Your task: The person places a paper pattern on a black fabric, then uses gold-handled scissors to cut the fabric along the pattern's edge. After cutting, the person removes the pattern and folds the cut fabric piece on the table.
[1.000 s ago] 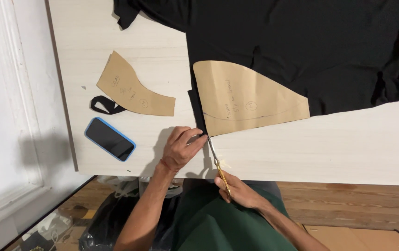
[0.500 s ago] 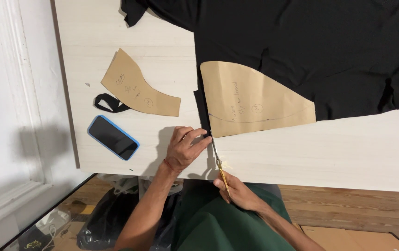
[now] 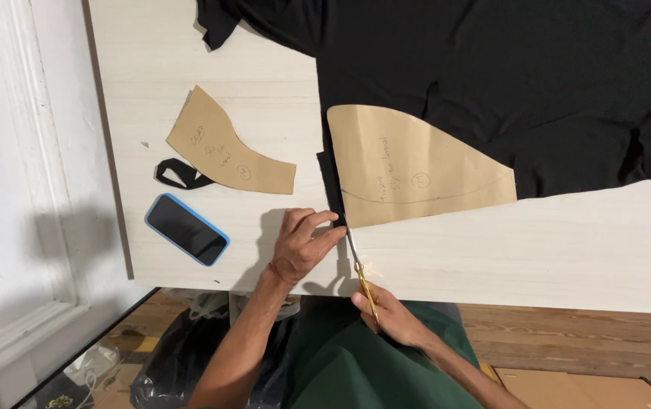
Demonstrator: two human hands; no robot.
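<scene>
Nearest, right hand [image 3: 390,314] at worktop [image 3: 553,250] edge, closed round gold scissors [image 3: 361,269] handles; blades point away, tips at corner of large paper pattern [image 3: 409,170]. Left hand [image 3: 303,246] just left of blades, fingers [image 3: 318,221] flat, pressing black fabric [image 3: 492,83] strip down, gripping nothing. Blades probably part-open, hard to tell. Best keep fabric taut, cut close along pattern edge. Further left: blue-cased phone [image 3: 187,229], small pattern piece [image 3: 223,148], black scrap [image 3: 178,174].

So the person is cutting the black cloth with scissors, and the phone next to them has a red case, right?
Not quite. The head view shows the phone has a blue case, not red. The rest holds: the right hand works the scissors at the black cloth.
</scene>
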